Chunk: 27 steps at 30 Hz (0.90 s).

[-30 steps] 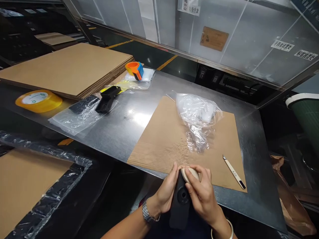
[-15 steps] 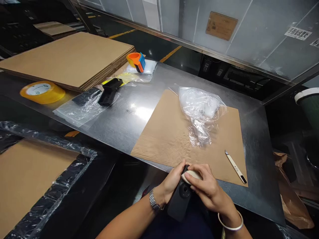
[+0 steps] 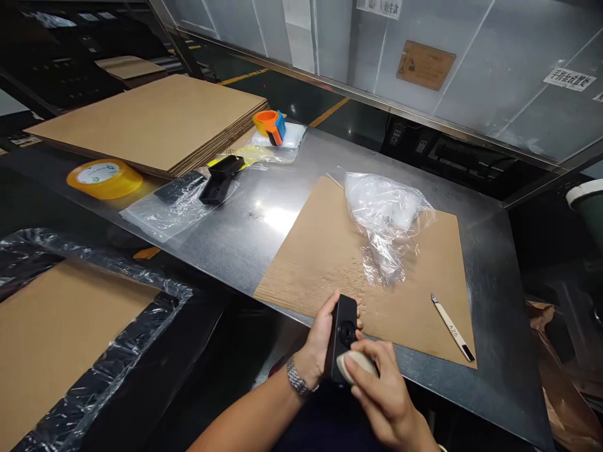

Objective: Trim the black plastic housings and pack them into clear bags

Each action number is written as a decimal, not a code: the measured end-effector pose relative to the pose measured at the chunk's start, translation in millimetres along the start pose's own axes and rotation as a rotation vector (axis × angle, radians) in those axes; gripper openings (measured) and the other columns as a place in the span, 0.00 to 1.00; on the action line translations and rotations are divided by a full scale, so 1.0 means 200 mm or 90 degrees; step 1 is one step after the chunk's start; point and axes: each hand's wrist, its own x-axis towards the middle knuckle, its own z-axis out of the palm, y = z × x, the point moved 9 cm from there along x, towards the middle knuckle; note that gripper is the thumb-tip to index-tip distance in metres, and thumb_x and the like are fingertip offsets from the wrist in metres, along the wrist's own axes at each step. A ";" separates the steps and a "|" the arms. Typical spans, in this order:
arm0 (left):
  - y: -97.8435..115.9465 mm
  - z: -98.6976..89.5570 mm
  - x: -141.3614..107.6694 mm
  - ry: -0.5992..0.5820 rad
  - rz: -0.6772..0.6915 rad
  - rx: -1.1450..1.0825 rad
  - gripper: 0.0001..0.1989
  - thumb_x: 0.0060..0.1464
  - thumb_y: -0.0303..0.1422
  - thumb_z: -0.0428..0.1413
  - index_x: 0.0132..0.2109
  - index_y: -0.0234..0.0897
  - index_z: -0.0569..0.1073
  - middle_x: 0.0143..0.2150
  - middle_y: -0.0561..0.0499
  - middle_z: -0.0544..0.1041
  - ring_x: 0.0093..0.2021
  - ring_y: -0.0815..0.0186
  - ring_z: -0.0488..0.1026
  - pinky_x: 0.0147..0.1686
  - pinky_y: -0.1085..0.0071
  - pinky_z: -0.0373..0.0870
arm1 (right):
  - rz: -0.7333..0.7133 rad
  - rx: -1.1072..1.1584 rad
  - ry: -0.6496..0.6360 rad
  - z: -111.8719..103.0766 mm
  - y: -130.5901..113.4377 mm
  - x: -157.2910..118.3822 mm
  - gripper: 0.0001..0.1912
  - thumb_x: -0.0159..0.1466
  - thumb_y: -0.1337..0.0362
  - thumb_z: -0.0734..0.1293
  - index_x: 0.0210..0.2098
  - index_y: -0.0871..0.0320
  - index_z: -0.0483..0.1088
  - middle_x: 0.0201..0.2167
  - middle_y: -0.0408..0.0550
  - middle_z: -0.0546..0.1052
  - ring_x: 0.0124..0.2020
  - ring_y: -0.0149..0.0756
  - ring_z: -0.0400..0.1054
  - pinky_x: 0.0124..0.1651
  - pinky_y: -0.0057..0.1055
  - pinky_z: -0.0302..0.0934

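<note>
A black block-shaped part with a round recess in its face is held upright near the table's front edge. Wrapped around it from the left is my left hand, a metal watch on that wrist. My right hand pinches a pale, rounded pad against the lower end of the black part. Beyond both hands lies a cardboard sheet, bearing a clear plastic bag with white material inside and a pale craft knife marked A26.
A stack of cardboard occupies the table's left. Near it are a yellow tape roll, an orange and blue tape dispenser, and a black tray-like part on plastic bags. A black-wrapped box stands at lower left.
My right hand has moved the pad down the black part, from its upper end to its lower end. The black part sits more upright in my left hand. The camera view has shifted slightly.
</note>
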 end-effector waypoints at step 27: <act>0.05 0.01 -0.08 -0.036 0.146 0.131 0.10 0.58 0.32 0.49 0.34 0.30 0.72 0.28 0.48 0.74 0.29 0.69 0.71 0.32 0.74 0.68 | 0.004 -0.129 -0.052 -0.06 0.04 0.08 0.25 0.60 0.73 0.60 0.57 0.53 0.59 0.47 0.53 0.65 0.43 0.38 0.62 0.43 0.39 0.60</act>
